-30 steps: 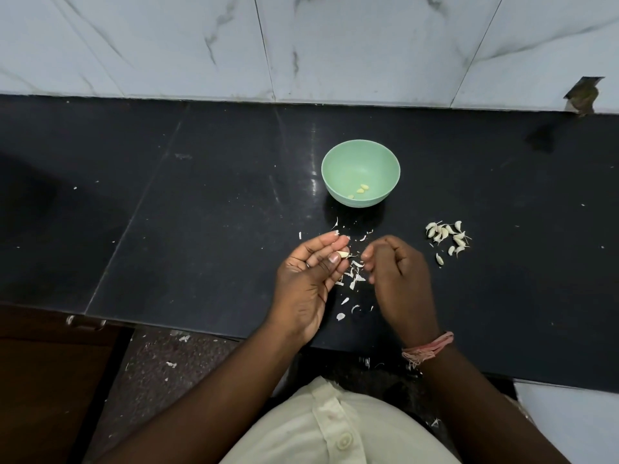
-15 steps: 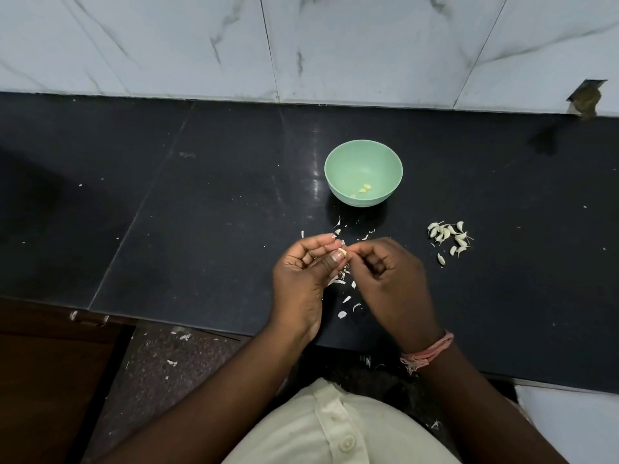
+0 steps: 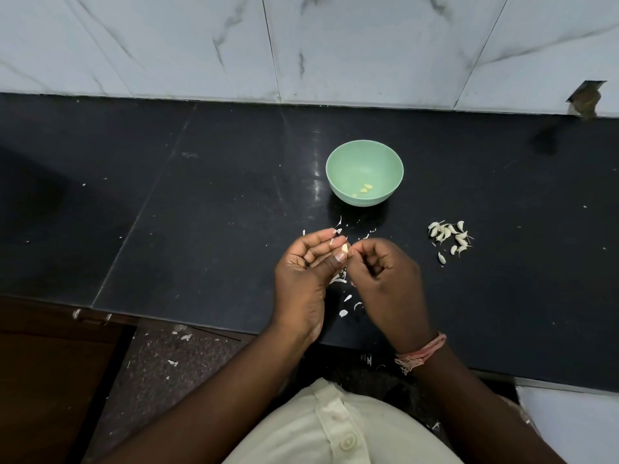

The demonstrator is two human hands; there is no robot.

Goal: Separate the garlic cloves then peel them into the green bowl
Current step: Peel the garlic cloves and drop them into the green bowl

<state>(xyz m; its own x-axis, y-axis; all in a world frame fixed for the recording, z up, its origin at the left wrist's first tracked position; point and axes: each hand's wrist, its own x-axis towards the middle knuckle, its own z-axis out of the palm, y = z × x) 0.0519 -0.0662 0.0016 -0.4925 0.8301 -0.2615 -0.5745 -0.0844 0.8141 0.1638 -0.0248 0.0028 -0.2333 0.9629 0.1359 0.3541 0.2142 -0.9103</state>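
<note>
Left grip pinching garlic clove between thumb and fingers, right grip curled, fingertips on the clove's skin, above tabletop front edge. Green bowl mid-tabletop, peeled cloves inside; unpeeled cloves toward right edge.

1. Small round pale-green plastic bowl stands upright on the counter, holding a few peeled yellowish garlic cloves.
2. Loose cluster of unpeeled white garlic cloves lies right of it.
3. One pale clove sits pinched between fingertips.

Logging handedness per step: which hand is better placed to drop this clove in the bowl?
Left, probably. The left hand already pinches the clove, just short of the green bowl; the right hand only picks at its skin.
</note>
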